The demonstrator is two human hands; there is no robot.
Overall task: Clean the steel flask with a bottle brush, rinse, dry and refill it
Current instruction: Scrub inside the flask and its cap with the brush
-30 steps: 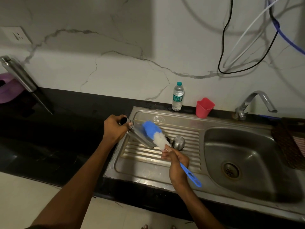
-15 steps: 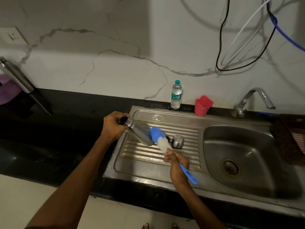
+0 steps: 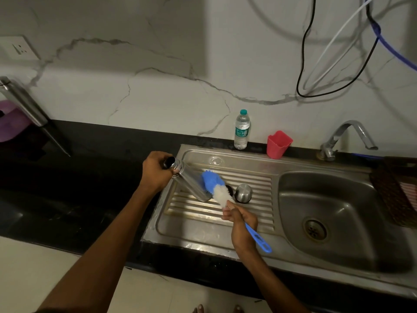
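Head view. Near the centre of the frame, the left hand (image 3: 155,171) was closed around the neck of the steel flask (image 3: 190,185), just below its open mouth. The flask was held tilted over the ribbed drainboard (image 3: 248,186) of the steel sink (image 3: 338,222), with its base pointing down and to the right, close to the ribs. The right hand (image 3: 241,224), lower and to the right, was closed around the blue handle of the bottle brush (image 3: 215,185), whose handle end stuck out below the hand. The brush head, blue at the tip and white nearer the hand, lay against the outside of the flask near its base. Just right of the brush head, a steel cap (image 3: 243,193) stood on the drainboard. Along the back edge of the sink stood a plastic water bottle (image 3: 242,129) and, to its right, a red cup (image 3: 278,144). The tap (image 3: 345,136) rose at the right of the frame, above the basin. On the black tabletop (image 3: 90,166), at the far left of the frame, a second steel bottle (image 3: 21,102) stood beside a purple object (image 3: 12,123) whose shape could not be told. Cables (image 3: 316,64) hung on the marble wall at the upper right.
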